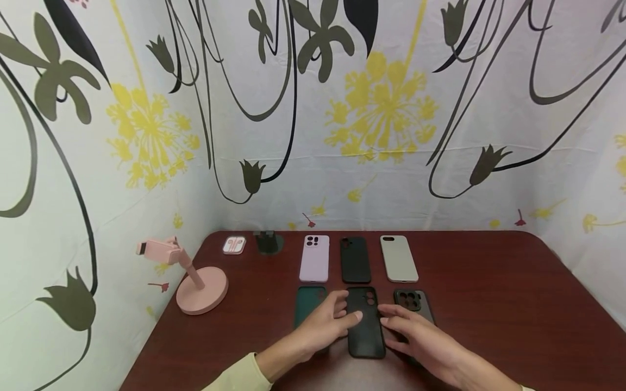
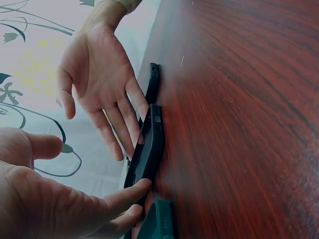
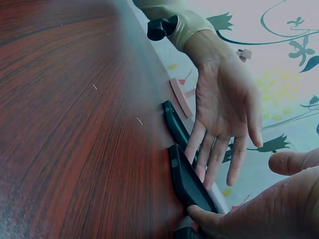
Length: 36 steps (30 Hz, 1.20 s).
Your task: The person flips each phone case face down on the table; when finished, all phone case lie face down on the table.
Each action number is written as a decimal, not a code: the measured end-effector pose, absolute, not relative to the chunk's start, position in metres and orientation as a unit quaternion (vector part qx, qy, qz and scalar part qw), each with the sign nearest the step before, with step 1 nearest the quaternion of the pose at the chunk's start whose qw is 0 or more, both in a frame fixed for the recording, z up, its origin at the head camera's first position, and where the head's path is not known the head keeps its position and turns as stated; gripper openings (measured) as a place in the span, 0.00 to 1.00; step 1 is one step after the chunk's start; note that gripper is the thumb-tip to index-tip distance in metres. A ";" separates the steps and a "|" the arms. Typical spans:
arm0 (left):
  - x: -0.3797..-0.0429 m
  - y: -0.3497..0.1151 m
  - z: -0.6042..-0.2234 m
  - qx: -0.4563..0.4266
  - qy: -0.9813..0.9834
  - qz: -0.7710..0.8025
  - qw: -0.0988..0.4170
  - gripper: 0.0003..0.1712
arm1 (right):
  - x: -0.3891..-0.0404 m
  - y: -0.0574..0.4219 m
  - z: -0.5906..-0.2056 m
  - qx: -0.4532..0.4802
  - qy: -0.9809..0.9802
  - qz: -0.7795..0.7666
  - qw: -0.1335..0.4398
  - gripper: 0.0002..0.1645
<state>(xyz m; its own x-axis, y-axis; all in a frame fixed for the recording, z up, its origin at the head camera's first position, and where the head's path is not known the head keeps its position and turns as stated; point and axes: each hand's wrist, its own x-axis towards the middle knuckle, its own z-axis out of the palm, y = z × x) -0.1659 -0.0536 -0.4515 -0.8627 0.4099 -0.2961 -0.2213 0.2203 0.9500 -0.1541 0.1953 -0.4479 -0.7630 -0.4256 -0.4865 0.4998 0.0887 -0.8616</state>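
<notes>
Pink stand [image 1: 205, 289], boxed earphones [image 1: 234, 245], possibly a dark holder [image 1: 267, 243], flowered cloth [image 1: 313, 146], red-brown table [image 1: 499, 288]

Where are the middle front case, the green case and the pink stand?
Middle front case [image 1: 367, 332]: head view, inside face.
Green case [image 1: 308, 302]: head view, uncovered upper part.
Pink stand [image 1: 207, 291]: head view, round base.

no text, label, brand, number or sign can be read in any view.

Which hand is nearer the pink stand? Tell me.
Left: the left hand is to the right of the pink stand, by the front black case; the right hand is farther right, across that case.
</notes>
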 end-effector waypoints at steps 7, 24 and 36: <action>-0.167 -0.054 -0.451 0.064 0.736 0.624 0.252 0.42 | -0.152 0.194 -0.445 0.033 0.659 -0.669 0.342 0.47; -0.170 -0.054 -0.452 0.063 0.712 0.646 0.268 0.45 | -0.150 0.198 -0.435 0.037 0.657 -0.676 0.333 0.46; -0.169 -0.049 -0.454 0.054 0.693 0.667 0.269 0.44 | -0.144 0.200 -0.439 0.044 0.644 -0.711 0.278 0.44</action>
<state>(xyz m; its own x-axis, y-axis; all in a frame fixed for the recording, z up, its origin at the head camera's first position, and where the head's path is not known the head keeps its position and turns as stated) -0.1689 -0.0489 -0.4538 -0.8500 0.4327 -0.3005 -0.2833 0.1054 0.9532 -0.1438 0.1999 -0.4393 -0.8413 -0.3387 -0.4213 0.4526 -0.0152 -0.8916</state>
